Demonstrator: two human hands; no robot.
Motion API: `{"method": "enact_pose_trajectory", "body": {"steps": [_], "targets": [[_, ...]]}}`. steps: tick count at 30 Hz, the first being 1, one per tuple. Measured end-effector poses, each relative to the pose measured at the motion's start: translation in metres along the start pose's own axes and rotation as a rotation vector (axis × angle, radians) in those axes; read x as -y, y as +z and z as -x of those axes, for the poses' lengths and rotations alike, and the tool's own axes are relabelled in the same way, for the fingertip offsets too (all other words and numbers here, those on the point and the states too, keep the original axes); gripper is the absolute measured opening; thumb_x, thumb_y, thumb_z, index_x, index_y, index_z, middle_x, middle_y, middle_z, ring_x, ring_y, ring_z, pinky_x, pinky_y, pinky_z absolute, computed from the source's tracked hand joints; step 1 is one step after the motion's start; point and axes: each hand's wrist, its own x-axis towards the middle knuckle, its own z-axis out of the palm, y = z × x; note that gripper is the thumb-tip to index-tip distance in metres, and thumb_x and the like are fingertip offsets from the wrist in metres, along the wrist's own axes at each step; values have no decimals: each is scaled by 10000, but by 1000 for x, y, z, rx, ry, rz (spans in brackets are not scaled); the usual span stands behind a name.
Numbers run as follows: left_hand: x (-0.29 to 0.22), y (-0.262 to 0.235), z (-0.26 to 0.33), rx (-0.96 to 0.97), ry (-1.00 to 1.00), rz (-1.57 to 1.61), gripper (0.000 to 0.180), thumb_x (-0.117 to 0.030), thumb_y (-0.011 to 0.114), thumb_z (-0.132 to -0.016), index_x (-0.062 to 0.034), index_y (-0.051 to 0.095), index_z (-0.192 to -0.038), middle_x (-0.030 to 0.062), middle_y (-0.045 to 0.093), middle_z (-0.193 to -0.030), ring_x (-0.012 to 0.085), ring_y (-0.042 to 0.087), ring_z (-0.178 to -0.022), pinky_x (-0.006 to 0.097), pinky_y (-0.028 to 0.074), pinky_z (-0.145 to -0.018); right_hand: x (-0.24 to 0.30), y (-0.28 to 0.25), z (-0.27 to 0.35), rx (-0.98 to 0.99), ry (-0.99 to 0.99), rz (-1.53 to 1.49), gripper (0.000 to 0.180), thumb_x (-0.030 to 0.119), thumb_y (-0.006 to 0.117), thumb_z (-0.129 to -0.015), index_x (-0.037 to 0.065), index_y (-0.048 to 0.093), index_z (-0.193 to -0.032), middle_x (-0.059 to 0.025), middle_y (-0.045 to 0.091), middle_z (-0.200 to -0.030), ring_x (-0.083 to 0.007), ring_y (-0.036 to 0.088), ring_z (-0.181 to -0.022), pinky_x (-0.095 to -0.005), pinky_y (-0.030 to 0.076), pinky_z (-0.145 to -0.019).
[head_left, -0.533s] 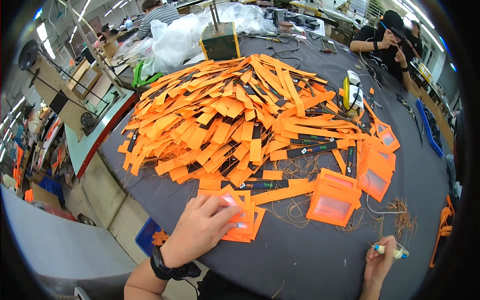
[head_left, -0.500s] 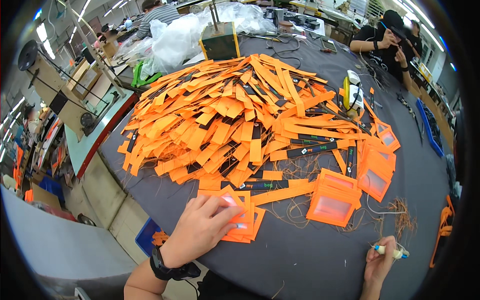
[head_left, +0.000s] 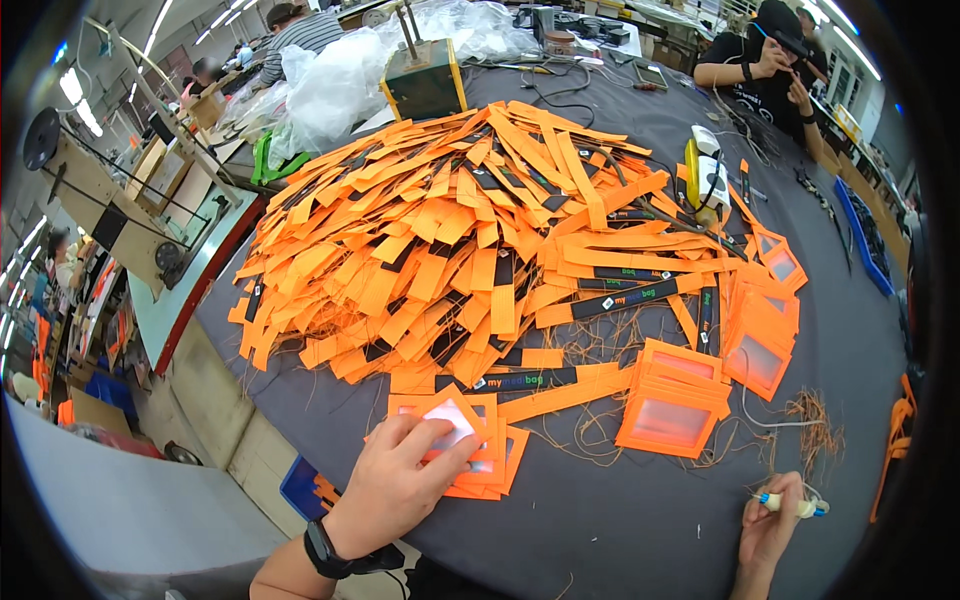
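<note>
Left hand: We are seeing the left hand (head_left: 398, 478) bending its fingers and thumb around the near side of an orange window piece (head_left: 448, 412), grasping it.
Window piece: It is overlapping the left stack (head_left: 490, 478) at an angle, toward the near left edge of the table (head_left: 600, 520); its flat square frame is enclosing a glossy, translucent pane.
Right hand: The right hand (head_left: 768, 525) is grasping a cream-and-blue tool (head_left: 796, 507) toward the table's right edge.
Straps: Long, flat orange straps (head_left: 420, 250) are forming a tangled mound.
Threads: Fine, wiry threads (head_left: 815, 420) are bunching beyond the right hand.
Obstructions: The mound is standing between the hands and a dark metal block (head_left: 424, 82) toward the far edge.
Lettering: We are noting multicoloured lettering on black strips (head_left: 525, 380).
</note>
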Motion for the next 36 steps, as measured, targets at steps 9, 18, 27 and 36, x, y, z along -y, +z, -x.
{"method": "enact_pose_trajectory", "body": {"steps": [9, 18, 27, 36], "targets": [[2, 2, 0, -13, 14, -7, 412, -34, 693, -664, -163, 665, -1054, 35, 543, -973, 246, 508, -845, 345, 463, -741, 0, -4, -1, 48, 4, -22, 258, 256, 477, -970, 79, 398, -799, 8, 391, -662, -44, 385, -459, -174, 326, -368], [1, 3, 0, 3, -5, 10, 407, -25, 692, -673, -160, 672, -1056, 34, 539, -968, 244, 502, -858, 333, 449, -756, 1, 1, 0, 37, 6, -27, 261, 263, 491, -966, 83, 396, -804, 9, 392, -642, -44, 388, -458, -171, 326, -369], [2, -1, 0, 12, 5, 38, 403, -29, 676, -704, -130, 654, -1094, 52, 539, -973, 238, 497, -858, 332, 419, -778, 3, -1, 2, 41, 2, -13, 262, 274, 517, -956, 79, 414, -814, 4, 417, -643, -54, 401, -471, -176, 330, -395], [1, -2, 0, 19, 4, 49, 434, -29, 656, -735, -122, 617, -1157, 56, 535, -989, 244, 506, -861, 335, 418, -784, 3, -2, 4, 8, 22, -5, 249, 281, 497, -967, 84, 430, -829, 2, 434, -640, -77, 427, -475, -194, 326, -409]]}}
